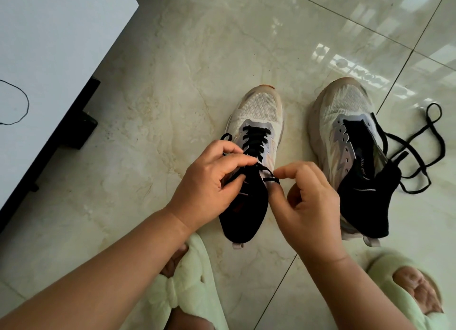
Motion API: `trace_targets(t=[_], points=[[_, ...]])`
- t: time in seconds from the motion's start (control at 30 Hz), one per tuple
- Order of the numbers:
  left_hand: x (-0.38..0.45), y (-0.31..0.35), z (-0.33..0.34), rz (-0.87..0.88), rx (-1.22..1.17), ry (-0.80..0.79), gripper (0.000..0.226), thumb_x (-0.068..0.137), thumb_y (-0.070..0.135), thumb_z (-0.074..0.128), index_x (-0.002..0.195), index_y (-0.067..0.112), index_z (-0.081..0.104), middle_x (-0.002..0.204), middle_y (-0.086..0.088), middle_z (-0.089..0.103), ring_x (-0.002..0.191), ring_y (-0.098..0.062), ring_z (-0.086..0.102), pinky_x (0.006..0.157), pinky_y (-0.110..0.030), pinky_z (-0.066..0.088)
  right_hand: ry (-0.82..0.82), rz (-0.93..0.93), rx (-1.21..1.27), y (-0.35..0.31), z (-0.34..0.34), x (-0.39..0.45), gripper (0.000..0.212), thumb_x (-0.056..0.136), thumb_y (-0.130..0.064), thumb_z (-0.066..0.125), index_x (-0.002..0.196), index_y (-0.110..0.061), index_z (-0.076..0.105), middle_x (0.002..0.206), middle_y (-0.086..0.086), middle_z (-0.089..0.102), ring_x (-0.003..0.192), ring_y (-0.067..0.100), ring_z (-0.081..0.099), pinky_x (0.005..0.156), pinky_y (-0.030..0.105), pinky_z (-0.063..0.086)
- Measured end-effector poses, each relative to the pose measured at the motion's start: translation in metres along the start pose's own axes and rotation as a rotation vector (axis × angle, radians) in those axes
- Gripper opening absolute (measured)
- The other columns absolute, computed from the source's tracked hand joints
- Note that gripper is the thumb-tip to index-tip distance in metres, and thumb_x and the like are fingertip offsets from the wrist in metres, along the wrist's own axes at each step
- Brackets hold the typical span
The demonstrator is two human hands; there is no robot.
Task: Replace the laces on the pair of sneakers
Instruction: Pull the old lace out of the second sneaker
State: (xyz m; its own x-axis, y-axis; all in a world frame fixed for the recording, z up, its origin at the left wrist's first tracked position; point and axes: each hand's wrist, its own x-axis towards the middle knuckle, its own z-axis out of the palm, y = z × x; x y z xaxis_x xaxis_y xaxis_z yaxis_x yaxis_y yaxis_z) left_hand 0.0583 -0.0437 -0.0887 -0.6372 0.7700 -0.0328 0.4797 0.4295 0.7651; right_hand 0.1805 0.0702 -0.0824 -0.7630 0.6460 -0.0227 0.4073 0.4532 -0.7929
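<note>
A: Lace [254, 142] on left sneaker [256, 122], floor [172, 58], mid-frame: flat, limp, light. Likely best gripped near the stiff tip.
B: Hands?
A: Left hand [212, 181] curled, pinching one strand. Right hand [308, 199] half-closed, thumb and forefinger nipping the other end.
B: Other shoe?
A: Right sneaker [345, 132] unlaced; loose lace [419, 144] beside it.

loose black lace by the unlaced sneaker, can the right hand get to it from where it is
Probably yes: the loose lace lies bare on the floor beyond the unlaced sneaker, nothing covering it. The right hand would need to drop its lace end first.
</note>
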Motion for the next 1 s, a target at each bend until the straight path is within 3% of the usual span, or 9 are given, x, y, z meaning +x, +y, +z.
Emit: trace_targets(t=[0.2, 0.37, 0.47, 0.6, 0.67, 0.77, 0.83, 1.0], points=[[0.001, -0.001, 0.0, 0.018, 0.006, -0.01, 0.034, 0.076, -0.005, 0.068, 0.106, 0.01, 0.069, 0.104, -0.003, 0.055, 0.079, 0.001, 0.05, 0.079, -0.007, 0.039, -0.166, 0.011, -0.018, 0.001, -0.003, 0.012, 0.011, 0.08, -0.001, 0.066, 0.084, -0.011, 0.068, 0.08, -0.007, 0.057, 0.056, -0.002, 0.049, 0.057, 0.006, 0.038], [0.001, -0.002, 0.002, 0.028, 0.028, 0.001, 0.035, 0.077, -0.007, 0.065, 0.105, 0.013, 0.071, 0.104, -0.004, 0.056, 0.08, -0.002, 0.05, 0.075, -0.009, 0.041, -0.114, 0.051, -0.192, 0.01, -0.002, 0.011, 0.004, 0.079, -0.007, 0.062, 0.075, -0.008, 0.06, 0.075, -0.001, 0.053, 0.056, 0.02, 0.049, 0.053, 0.037, 0.046], [0.0, -0.001, 0.003, 0.029, 0.028, 0.005, 0.037, 0.076, -0.008, 0.064, 0.105, 0.014, 0.071, 0.104, -0.003, 0.056, 0.078, -0.003, 0.051, 0.072, -0.01, 0.043, -0.097, 0.158, -0.302, 0.022, 0.001, 0.009, 0.006, 0.081, -0.006, 0.057, 0.075, -0.005, 0.054, 0.076, 0.003, 0.049, 0.058, 0.026, 0.048, 0.052, 0.036, 0.042], [0.0, -0.003, 0.002, 0.025, 0.025, 0.001, 0.038, 0.077, -0.008, 0.063, 0.106, 0.015, 0.07, 0.104, -0.002, 0.055, 0.079, -0.003, 0.052, 0.072, -0.009, 0.042, -0.263, 0.388, -0.489, 0.032, 0.006, 0.006, 0.005, 0.084, -0.007, 0.048, 0.081, -0.004, 0.05, 0.087, 0.01, 0.05, 0.067, 0.031, 0.048, 0.055, 0.032, 0.036], [0.0, -0.002, 0.002, 0.023, 0.027, 0.005, 0.037, 0.076, -0.008, 0.064, 0.106, 0.014, 0.07, 0.104, -0.002, 0.055, 0.079, -0.004, 0.053, 0.072, -0.01, 0.043, -0.246, 0.332, -0.5, 0.03, 0.004, 0.006, 0.005, 0.082, -0.008, 0.05, 0.086, -0.007, 0.054, 0.093, 0.007, 0.053, 0.07, 0.029, 0.052, 0.057, 0.033, 0.041], [0.0, -0.001, 0.002, 0.024, 0.031, 0.006, 0.037, 0.076, -0.008, 0.064, 0.105, 0.014, 0.071, 0.104, -0.003, 0.056, 0.08, -0.004, 0.052, 0.073, -0.01, 0.044, -0.132, 0.052, -0.229, 0.019, -0.001, 0.008, 0.02, 0.077, -0.005, 0.059, 0.096, -0.008, 0.062, 0.094, 0.0, 0.054, 0.078, 0.02, 0.054, 0.067, 0.033, 0.045], [0.0, -0.002, 0.002, 0.027, 0.028, 0.004, 0.036, 0.076, -0.007, 0.064, 0.106, 0.014, 0.07, 0.105, -0.004, 0.056, 0.081, -0.004, 0.052, 0.074, -0.011, 0.044, -0.104, -0.115, -0.126, 0.014, -0.004, 0.009, 0.017, 0.077, -0.008, 0.062, 0.093, -0.007, 0.067, 0.087, 0.0, 0.056, 0.081, 0.019, 0.053, 0.069, 0.031, 0.045], [0.001, -0.001, 0.001, 0.022, 0.03, -0.013, 0.037, 0.076, -0.008, 0.065, 0.106, 0.014, 0.07, 0.105, -0.004, 0.056, 0.081, -0.007, 0.055, 0.074, -0.014, 0.046, -0.102, -0.211, -0.148, 0.014, -0.003, 0.016, 0.007, 0.08, -0.01, 0.063, 0.082, -0.007, 0.069, 0.076, -0.001, 0.056, 0.073, 0.019, 0.049, 0.065, 0.028, 0.042]])
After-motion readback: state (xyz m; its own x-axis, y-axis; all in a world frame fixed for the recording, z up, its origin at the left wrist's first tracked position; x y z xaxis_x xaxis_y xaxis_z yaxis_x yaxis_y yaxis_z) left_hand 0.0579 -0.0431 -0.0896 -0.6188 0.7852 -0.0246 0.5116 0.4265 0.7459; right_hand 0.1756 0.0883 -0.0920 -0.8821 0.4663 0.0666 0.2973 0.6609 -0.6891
